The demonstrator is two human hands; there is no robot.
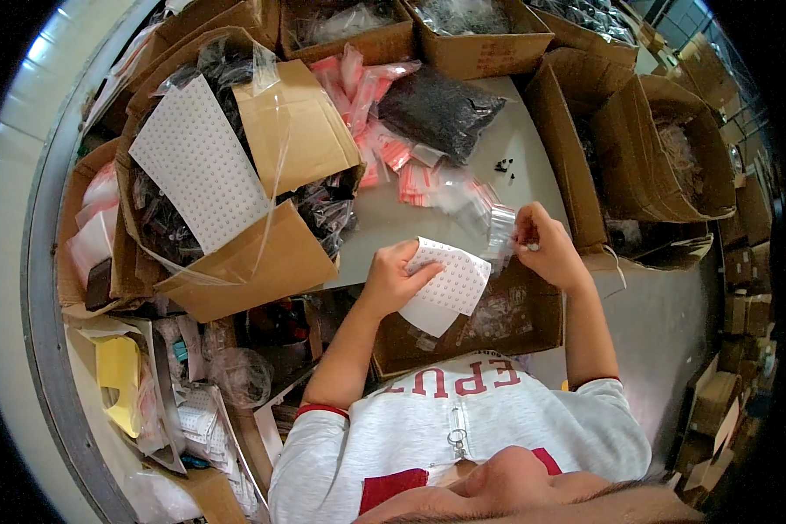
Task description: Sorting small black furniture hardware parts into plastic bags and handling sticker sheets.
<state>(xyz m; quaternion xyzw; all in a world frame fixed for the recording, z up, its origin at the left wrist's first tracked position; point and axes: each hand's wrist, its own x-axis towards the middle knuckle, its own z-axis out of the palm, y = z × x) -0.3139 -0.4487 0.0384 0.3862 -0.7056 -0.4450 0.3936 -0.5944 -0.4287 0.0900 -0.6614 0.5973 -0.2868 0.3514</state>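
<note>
My left hand (391,278) is closed on a white sheet (452,278) covered with rows of small round dots, its lower part folded or overlapped by a plain white piece. To the right, my right hand (543,240) pinches at the edge of some clear plastic bags (500,230) with pale stripes; a small whitish bit shows at its fingertips, too small to name. Both hands are above the near edge of the table (380,231). Just beyond lie red-edged clear bags (424,185) in a fanned pile. Below my hands stands an open cardboard box (546,325) with clear small packets inside.
A large carton (249,288) at the left holds dark packets and another dotted sheet (199,162). A filled black bag (441,112) and small black pieces (503,165) lie on the table. Further cartons (489,55) line the back and right. A yellow holder (118,384) stands lower left.
</note>
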